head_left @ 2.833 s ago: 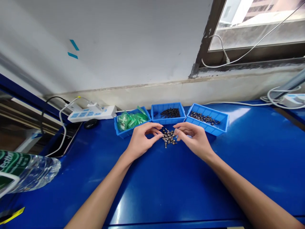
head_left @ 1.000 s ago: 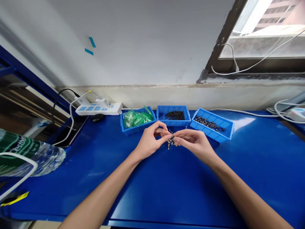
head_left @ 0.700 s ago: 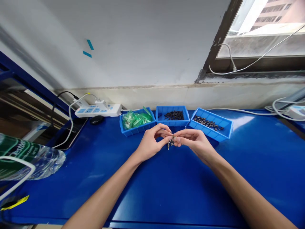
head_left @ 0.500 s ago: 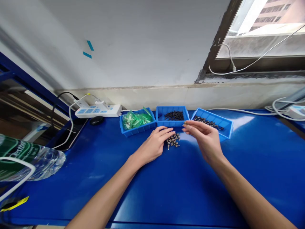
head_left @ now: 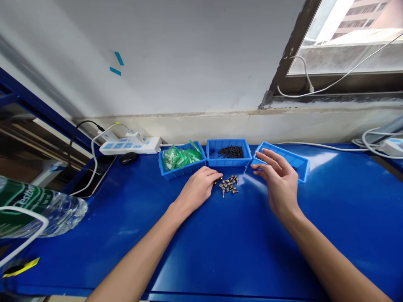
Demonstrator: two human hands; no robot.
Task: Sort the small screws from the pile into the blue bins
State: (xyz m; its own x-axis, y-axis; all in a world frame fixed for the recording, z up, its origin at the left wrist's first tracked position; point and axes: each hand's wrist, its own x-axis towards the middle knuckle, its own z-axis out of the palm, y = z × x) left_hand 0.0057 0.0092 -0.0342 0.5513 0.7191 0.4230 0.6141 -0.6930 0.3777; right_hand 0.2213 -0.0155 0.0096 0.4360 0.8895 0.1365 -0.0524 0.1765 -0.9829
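Observation:
A loose pile of small metal screw-like parts [head_left: 229, 184], silvery with brass-coloured ends, lies on the blue table [head_left: 220, 247]. My left hand [head_left: 199, 185] rests at the pile's left edge, its fingers closed together over a few of these parts that peek out at the fingertips. Over the left end of the right-hand blue bin [head_left: 302, 170] is my right hand [head_left: 281, 184], thumb and fingers apart, nothing visible between them. That hand hides most of this bin's contents. The middle blue bin [head_left: 217, 162] holds thin black screws [head_left: 232, 152].
A left blue bin [head_left: 179, 173] contains green plastic packets [head_left: 182, 157]. Behind it, a white power strip [head_left: 151, 146] carries plugs and cables, with a black mouse [head_left: 128, 158] in front. A large water bottle [head_left: 63, 214] lies at the left. The wall closes off the back.
My right hand has moved right and opened over the right bin; the small brass-coloured part at its fingertips no longer shows. My left hand has drawn slightly left, uncovering more of the pile.

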